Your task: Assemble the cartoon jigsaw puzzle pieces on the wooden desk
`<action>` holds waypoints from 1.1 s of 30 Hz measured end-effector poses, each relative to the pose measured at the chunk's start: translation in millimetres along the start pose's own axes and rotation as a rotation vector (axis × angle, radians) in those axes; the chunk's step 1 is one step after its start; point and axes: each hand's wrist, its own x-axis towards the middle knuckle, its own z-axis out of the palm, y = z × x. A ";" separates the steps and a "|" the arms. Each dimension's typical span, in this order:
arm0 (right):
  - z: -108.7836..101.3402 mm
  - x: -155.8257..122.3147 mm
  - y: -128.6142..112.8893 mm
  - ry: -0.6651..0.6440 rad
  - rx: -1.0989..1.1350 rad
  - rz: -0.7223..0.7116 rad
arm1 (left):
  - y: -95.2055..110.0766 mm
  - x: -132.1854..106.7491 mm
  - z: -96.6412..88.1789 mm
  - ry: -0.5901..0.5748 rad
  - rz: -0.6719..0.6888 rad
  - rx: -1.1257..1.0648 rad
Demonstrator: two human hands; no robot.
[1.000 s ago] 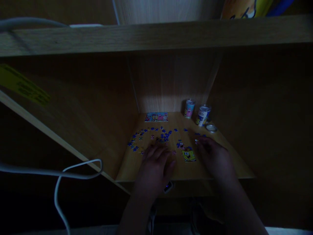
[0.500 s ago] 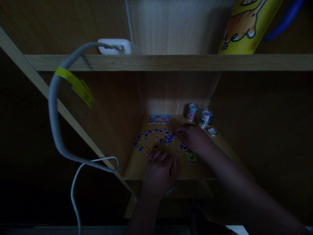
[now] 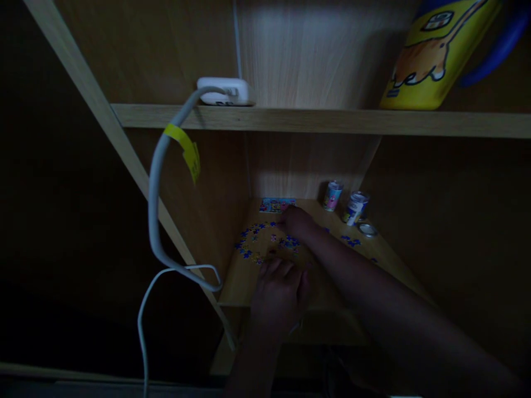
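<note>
Small blue and multicoloured jigsaw pieces (image 3: 245,251) lie in a loose ring on the lower wooden shelf. My right hand (image 3: 297,222) reaches over the back of the ring with its fingers closed in a pinch; whatever is in the fingertips is too small and dark to make out. Just behind it is a colourful picture card (image 3: 272,205), partly covered by the hand. My left hand (image 3: 277,287) rests near the shelf's front edge, fingers bent down beside the nearest pieces and thumb apart. A denser blue cluster (image 3: 289,242) lies between the hands.
Two small printed cans (image 3: 333,195) stand at the back right, a round lid (image 3: 367,230) near them. More pieces (image 3: 350,241) lie right of my forearm. Above, the upper shelf (image 3: 307,119) holds a white charger (image 3: 224,91) and a yellow mug (image 3: 431,61). A cable (image 3: 154,204) hangs at left.
My right hand has moved left and back, from the ring's right side to near the picture card. My left hand stays by the front pieces. The view has shifted slightly.
</note>
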 end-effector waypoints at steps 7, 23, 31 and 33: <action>3.6 4.8 13.0 0.030 0.251 -0.101 | 0.7 0.0 -0.1 -0.005 0.002 0.006; -27.3 -81.3 97.2 0.010 1.038 -0.096 | 0.5 2.9 -2.9 -0.045 0.018 0.010; -23.7 -88.6 120.6 -0.033 0.797 -0.051 | 3.4 6.4 -2.6 -0.103 0.065 -0.017; -27.6 -88.5 122.1 -0.037 0.772 -0.061 | 8.9 6.6 -1.3 -0.121 0.080 -0.073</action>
